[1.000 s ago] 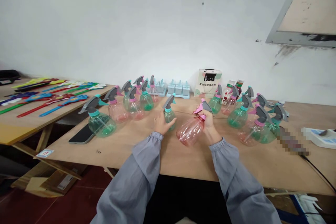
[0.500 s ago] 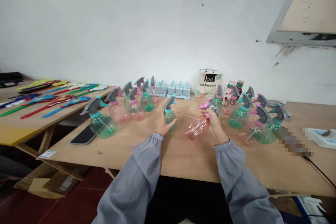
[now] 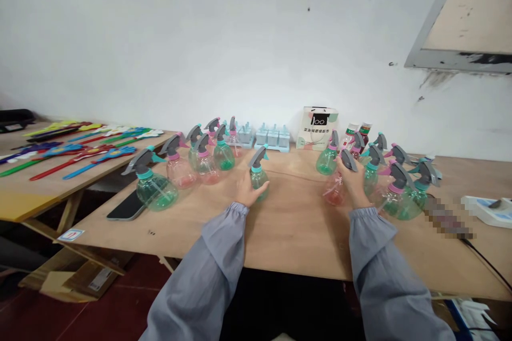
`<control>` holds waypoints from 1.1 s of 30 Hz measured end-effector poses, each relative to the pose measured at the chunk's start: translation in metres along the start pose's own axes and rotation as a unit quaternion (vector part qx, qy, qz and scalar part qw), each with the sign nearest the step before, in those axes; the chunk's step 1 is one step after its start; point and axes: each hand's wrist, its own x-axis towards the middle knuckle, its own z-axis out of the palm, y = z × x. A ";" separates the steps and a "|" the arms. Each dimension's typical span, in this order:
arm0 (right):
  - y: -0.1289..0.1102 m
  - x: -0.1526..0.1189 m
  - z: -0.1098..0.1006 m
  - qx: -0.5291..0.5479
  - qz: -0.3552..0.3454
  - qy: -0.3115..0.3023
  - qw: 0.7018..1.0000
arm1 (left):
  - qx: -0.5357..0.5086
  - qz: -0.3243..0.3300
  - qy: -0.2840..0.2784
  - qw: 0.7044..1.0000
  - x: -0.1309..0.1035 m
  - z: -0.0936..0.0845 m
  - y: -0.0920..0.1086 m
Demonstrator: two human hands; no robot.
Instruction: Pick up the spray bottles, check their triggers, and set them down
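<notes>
Near the middle of the table, my left hand (image 3: pixel 248 189) is wrapped round a green spray bottle (image 3: pixel 260 176) with a turquoise collar, which stands upright. My right hand (image 3: pixel 355 177) grips a pink spray bottle (image 3: pixel 333 192) by its grey head, at the near left of the right-hand group. Just behind it stands a green spray bottle (image 3: pixel 327 161) with a pink collar. Other bottles, including a clear pinkish one (image 3: pixel 390 198), are to the right of my right hand. On the left stand several more, the nearest being a green one (image 3: pixel 157 192).
A black phone (image 3: pixel 127 206) lies by the left bottles. Pale blue moulds (image 3: pixel 273 138), a paper bag (image 3: pixel 317 129) and small labelled bottles stand along the wall. Colourful hand-shaped sticks (image 3: pixel 100 160) cover the left table (image 3: pixel 24 197). A white tray (image 3: pixel 486 210) is far right.
My right hand has moved right with the pink spray bottle, from the middle of the table to beside the right-hand group. My left hand stays on its green bottle.
</notes>
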 end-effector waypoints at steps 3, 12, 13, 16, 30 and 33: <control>0.004 -0.002 0.002 -0.009 -0.014 0.018 1.000 | -0.003 -0.015 -0.002 1.000 0.000 0.000 0.003; 0.010 -0.017 -0.017 -0.215 -0.047 0.033 0.975 | -0.012 -0.018 -0.009 1.000 0.000 -0.002 0.006; 0.015 -0.022 -0.020 -0.234 -0.055 0.018 0.971 | -0.013 -0.019 -0.009 1.000 0.000 -0.002 0.005; 0.029 -0.039 -0.027 -0.289 -0.062 -0.040 0.954 | -0.022 -0.017 -0.010 1.000 0.001 -0.002 0.004; 0.051 -0.026 -0.011 -0.257 0.000 -0.064 0.964 | -0.030 -0.009 -0.013 0.999 0.001 -0.003 0.007; 0.036 -0.041 -0.017 -0.245 -0.032 -0.011 0.969 | -0.030 -0.006 -0.016 0.999 0.001 -0.003 0.006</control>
